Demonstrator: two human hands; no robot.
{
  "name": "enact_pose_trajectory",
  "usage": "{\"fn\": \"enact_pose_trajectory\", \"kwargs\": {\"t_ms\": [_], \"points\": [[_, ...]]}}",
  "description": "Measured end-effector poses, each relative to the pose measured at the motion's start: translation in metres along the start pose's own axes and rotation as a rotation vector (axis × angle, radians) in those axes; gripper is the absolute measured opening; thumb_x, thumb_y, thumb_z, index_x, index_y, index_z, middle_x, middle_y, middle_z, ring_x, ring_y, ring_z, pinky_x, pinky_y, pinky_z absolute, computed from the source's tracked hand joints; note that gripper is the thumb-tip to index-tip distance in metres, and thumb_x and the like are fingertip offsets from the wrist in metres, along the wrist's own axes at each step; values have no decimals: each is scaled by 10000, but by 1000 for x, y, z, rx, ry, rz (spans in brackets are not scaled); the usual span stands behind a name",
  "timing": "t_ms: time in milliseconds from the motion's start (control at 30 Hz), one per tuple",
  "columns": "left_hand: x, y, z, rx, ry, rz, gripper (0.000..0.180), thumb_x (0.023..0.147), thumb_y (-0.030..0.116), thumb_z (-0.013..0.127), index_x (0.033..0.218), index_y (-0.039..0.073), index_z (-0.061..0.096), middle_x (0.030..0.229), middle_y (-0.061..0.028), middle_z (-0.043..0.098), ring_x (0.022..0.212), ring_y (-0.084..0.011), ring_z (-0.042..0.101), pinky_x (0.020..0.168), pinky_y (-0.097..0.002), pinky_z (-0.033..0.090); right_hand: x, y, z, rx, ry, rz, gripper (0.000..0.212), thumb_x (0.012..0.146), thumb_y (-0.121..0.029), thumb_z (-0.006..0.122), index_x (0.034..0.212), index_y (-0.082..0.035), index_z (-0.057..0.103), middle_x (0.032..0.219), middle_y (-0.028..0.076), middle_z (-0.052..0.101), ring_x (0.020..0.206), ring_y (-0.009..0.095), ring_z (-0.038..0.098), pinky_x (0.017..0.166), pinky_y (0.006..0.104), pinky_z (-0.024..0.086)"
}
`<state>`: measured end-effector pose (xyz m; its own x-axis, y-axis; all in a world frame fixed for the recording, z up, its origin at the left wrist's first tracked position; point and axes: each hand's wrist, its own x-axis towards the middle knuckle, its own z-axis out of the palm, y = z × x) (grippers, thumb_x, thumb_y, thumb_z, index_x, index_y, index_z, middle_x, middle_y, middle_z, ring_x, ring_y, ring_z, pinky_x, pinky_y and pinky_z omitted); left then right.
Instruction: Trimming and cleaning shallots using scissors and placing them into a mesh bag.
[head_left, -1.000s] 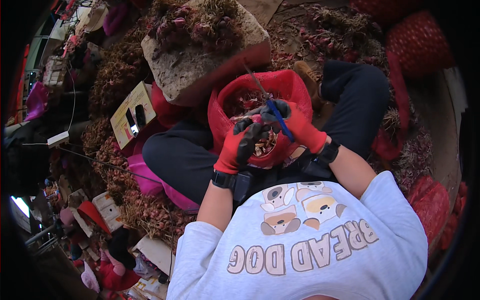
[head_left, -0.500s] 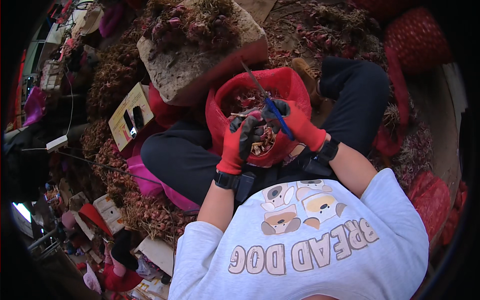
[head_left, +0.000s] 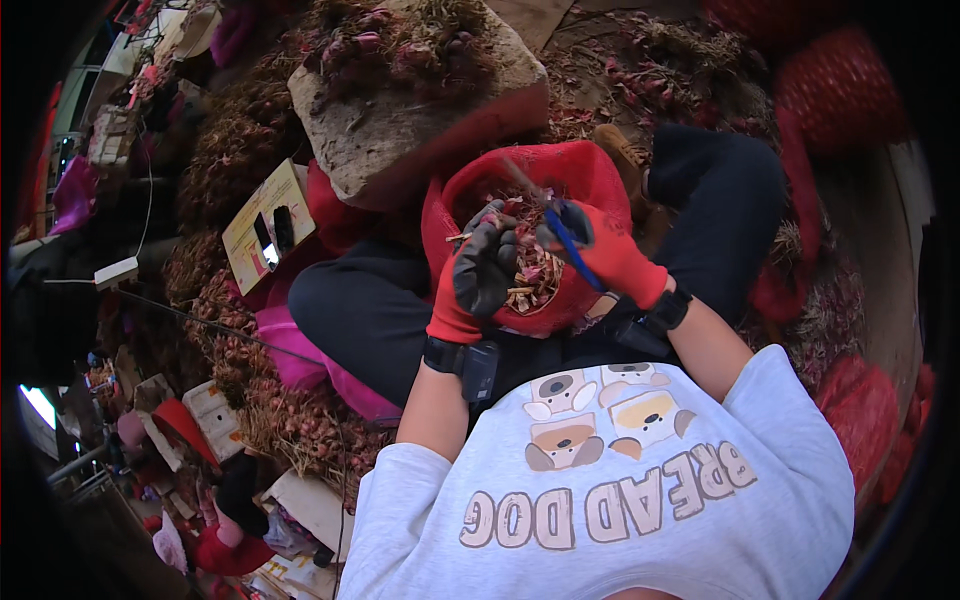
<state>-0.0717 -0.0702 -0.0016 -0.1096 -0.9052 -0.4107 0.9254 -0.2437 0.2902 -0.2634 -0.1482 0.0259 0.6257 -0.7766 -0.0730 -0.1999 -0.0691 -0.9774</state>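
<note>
My left hand (head_left: 482,268), in a red glove with a dark palm, is over a red mesh sack (head_left: 445,215). Between its bent fingers is a small pinkish shallot (head_left: 494,218), partly hidden, with a pale dry stem sticking out to the left. My right hand (head_left: 590,245), gloved the same way, grips a blue-handled knife (head_left: 570,245). Its blade points up and away to the left, smeared by motion. Inside the sack, beneath both hands, lie reddish skins and cut stem bits (head_left: 535,285).
A stone block (head_left: 370,150) topped with bunched shallots (head_left: 400,45) stands beyond the sack. At left, a phone (head_left: 266,240) rests on a yellowish board (head_left: 243,240), beside heaped shallots (head_left: 300,430). My crossed legs flank the sack. A filled red mesh sack (head_left: 840,90) is at far right.
The hands have moved slightly apart, and the left has turned to show more of its palm. The knife has shifted a little to the right. The whole view has shifted slightly.
</note>
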Motion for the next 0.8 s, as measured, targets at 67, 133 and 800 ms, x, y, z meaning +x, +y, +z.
{"fn": "enact_pose_trajectory", "kwargs": {"t_ms": [67, 133, 800], "points": [[0, 11, -1, -123, -53, -32, 335, 940, 187, 484, 1253, 75, 440, 1064, -29, 573, 911, -111, 557, 767, -224, 489, -7, 2, -2, -297, 26, -64, 330, 797, -290, 661, 980, -37, 557, 883, 129, 613, 809, 282, 610, 692, 382, 471], [1, 16, -8, -198, -103, -36, 289, 934, 188, 487, 1198, 72, 488, 1045, -34, 580, 888, -122, 561, 769, -237, 492, -10, 1, 2, -477, 46, -111, 341, 785, -327, 659, 950, -48, 554, 862, 138, 603, 791, 320, 598, 680, 400, 468], [0, 7, -12, 187, -25, 190, 275, 932, 153, 490, 1190, 61, 496, 982, 0, 543, 846, -92, 513, 754, -211, 455, -14, 11, 2, -742, 64, -131, 286, 736, -338, 705, 823, -97, 579, 710, 86, 591, 676, 281, 596, 584, 365, 451]]}}
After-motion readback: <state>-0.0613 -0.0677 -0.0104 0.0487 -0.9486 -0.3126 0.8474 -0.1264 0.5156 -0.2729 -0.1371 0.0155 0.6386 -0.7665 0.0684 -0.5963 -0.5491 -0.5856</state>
